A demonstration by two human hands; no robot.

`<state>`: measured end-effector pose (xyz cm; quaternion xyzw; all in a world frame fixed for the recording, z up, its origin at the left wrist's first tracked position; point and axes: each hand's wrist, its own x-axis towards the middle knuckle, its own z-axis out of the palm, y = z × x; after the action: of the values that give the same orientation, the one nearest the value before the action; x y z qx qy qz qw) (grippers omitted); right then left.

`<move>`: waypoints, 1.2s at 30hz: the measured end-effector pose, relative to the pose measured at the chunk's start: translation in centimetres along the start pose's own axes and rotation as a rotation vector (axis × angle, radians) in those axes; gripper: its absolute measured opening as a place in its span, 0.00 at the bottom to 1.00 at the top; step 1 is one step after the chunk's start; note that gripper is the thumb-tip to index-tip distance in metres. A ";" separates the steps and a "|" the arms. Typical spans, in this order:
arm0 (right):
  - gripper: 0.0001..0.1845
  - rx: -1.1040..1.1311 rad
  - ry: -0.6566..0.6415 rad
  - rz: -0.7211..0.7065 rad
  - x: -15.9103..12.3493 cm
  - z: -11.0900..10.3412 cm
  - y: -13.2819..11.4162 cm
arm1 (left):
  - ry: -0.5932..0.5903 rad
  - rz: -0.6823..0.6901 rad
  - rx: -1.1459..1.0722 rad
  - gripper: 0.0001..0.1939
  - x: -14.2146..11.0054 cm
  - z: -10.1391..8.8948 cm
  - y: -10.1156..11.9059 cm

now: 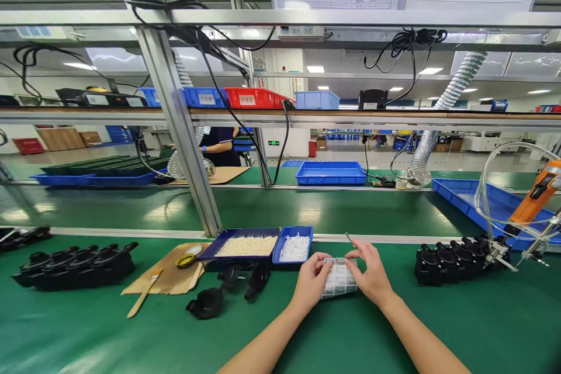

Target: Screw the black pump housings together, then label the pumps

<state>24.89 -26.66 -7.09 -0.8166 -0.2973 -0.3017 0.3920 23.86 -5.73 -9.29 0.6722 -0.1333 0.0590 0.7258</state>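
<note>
Both my hands hold a small white printed sheet of labels above the green bench mat. My left hand pinches its left edge with thumb and fingers closed. My right hand grips the right side, its fingertips pinched at the top edge. A thin tool, maybe tweezers, shows just above my right fingers; I cannot tell whether the hand holds it. Two blue trays sit just beyond: one with pale small parts, one with white pieces.
Black plastic parts lie in a row at left, loose ones near the trays, another row at right. A cardboard sheet carries a brush and a small dish. An orange power screwdriver hangs at right. A person stands beyond the conveyor.
</note>
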 end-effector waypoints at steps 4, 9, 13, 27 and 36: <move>0.27 0.036 -0.026 -0.121 0.0 0.1 -0.8 | 0.019 0.022 0.052 0.23 -0.1 -0.1 0.2; 0.31 0.150 0.055 0.012 -0.2 1.0 -2.0 | 0.041 0.073 0.173 0.20 -0.2 0.0 0.5; 0.40 0.307 0.079 0.036 -0.4 1.8 -2.8 | -0.034 0.121 0.256 0.17 -0.6 0.2 1.2; 0.32 -0.305 -0.094 -0.564 -0.9 0.5 -4.4 | -0.096 0.085 0.324 0.40 0.1 -0.9 -0.7; 0.40 -0.616 0.379 -0.025 -2.1 -12.2 5.4 | -0.060 0.177 0.773 0.35 -0.7 -1.8 -2.0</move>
<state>24.30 -39.96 -4.87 -0.8224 -0.1246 -0.5278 0.1717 23.92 -4.05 -11.50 0.8832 -0.1798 0.1476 0.4072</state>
